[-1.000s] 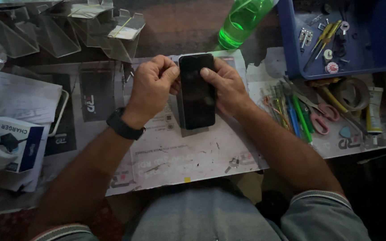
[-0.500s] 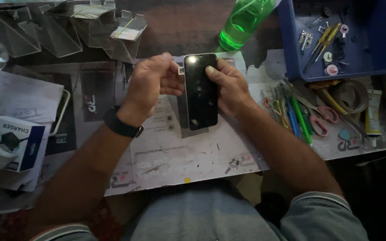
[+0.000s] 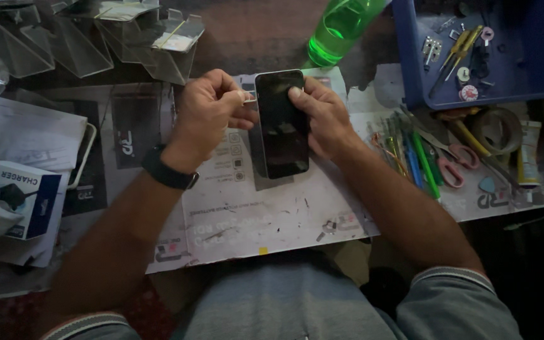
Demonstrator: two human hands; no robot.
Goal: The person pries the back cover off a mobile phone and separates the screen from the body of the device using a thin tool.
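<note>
One dark phone (image 3: pixel 281 123) at frame centre, long axis running top-to-bottom, top end toward upper edge, screen up. Right hand (image 3: pixel 323 116) wraps its right edge, fingers curled on it. Left hand (image 3: pixel 208 112), fingers closed in a pinch at phone's upper left corner; what it pinches is too small to tell. One green bottle (image 3: pixel 338 28) above, one blue tray (image 3: pixel 483 56) upper right, pens & scissors (image 3: pixel 451 165) right; nothing blocks the phone.
</note>
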